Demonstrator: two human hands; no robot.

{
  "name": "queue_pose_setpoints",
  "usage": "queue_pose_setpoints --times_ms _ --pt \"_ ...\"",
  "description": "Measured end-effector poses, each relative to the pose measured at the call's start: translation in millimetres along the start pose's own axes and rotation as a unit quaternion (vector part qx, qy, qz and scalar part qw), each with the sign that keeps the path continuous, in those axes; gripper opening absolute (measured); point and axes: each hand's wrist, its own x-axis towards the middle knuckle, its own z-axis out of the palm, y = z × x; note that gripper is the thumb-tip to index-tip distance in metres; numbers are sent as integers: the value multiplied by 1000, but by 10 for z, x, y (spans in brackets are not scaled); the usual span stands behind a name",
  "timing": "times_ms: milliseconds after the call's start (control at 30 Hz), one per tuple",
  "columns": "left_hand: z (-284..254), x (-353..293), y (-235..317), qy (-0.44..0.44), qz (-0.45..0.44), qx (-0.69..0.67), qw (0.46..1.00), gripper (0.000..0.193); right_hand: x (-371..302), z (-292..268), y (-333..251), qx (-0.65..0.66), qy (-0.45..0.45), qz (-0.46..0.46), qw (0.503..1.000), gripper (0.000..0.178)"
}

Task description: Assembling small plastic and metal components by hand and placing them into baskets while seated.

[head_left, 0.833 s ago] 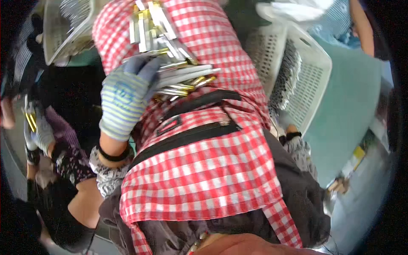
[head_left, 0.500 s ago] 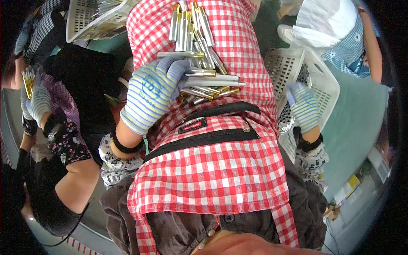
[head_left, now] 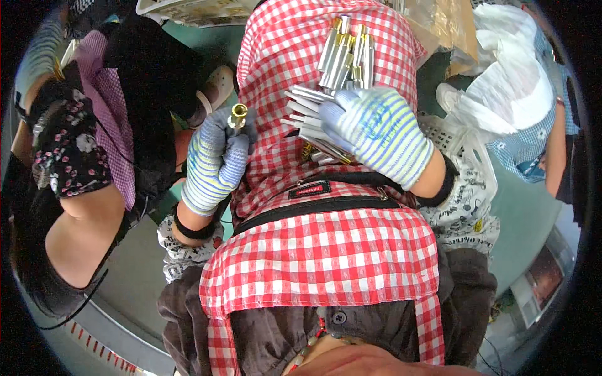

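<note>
My left hand (head_left: 216,160), in a striped glove, is closed around a silver metal tube (head_left: 236,121). The tube stands nearly upright, its hollow brass-coloured end facing up. Over my lap, my right hand (head_left: 385,135), gloved alike, has its fingers closed over several thin pale rods (head_left: 304,100) that fan out to the left; its fingertips are partly hidden. Silver tubes with brass-coloured ends (head_left: 338,62) lie in a bunch on my red checked apron (head_left: 276,50), beyond the right hand. More tubes (head_left: 326,153) show below the rods, partly covered.
At the right, a white perforated basket (head_left: 467,141) sits partly behind my right forearm. Another pale basket (head_left: 188,14) stands at the far left. Co-workers sit close on both sides; one's bare arm (head_left: 94,232) is at left. A brown plastic-wrapped package (head_left: 445,28) lies at the far right.
My right hand has come from the right basket to the rods on my lap. My left hand has drawn back left from the pile, with a tube now upright in it.
</note>
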Motion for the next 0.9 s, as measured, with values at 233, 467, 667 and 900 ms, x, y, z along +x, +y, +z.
queue_pose_setpoints --times_ms 233,467,667,900 --pt "43 261 107 -62 53 106 991 29 -302 21 -44 27 -18 66 997 26" --pt "66 569 365 -147 146 271 940 31 -367 -18 -93 50 -7 111 993 29" --pt "18 558 402 -137 196 340 909 34 -562 -215 -3 209 84 145 964 21" --pt "-27 740 518 -136 251 381 879 34 -598 -527 -37 273 118 159 941 15"
